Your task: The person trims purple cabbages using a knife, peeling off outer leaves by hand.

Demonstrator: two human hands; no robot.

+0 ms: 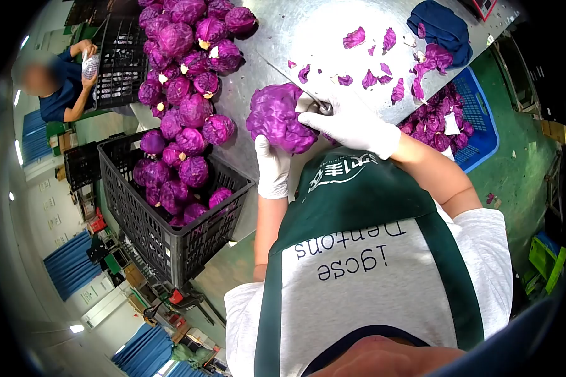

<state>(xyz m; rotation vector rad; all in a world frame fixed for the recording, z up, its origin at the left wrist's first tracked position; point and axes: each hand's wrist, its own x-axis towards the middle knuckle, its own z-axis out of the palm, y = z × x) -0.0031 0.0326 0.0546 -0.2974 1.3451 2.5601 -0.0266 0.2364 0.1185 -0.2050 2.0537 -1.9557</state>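
Note:
A large red cabbage (pixel 278 116) is held above the metal table, close to the apron. My left hand (pixel 272 166), in a white glove, grips its lower left side with the thumb up; the other fingers are partly hidden beneath it. My right hand (pixel 358 122), also gloved, is closed at the cabbage's right side around a knife (pixel 324 109). Only a dark, shiny part of the knife shows clearly; its blade is hard to make out. Loose purple leaf pieces (pixel 369 80) lie on the table beyond my right hand.
Many red cabbages (pixel 176 39) are piled at left, running down into a black crate (pixel 176 242). A blue basket (pixel 484 129) of leaves stands at right. Dark blue cloth (pixel 443 28) lies on the table (pixel 267 28). Another person (pixel 66 88) holds a wrapped item at far left.

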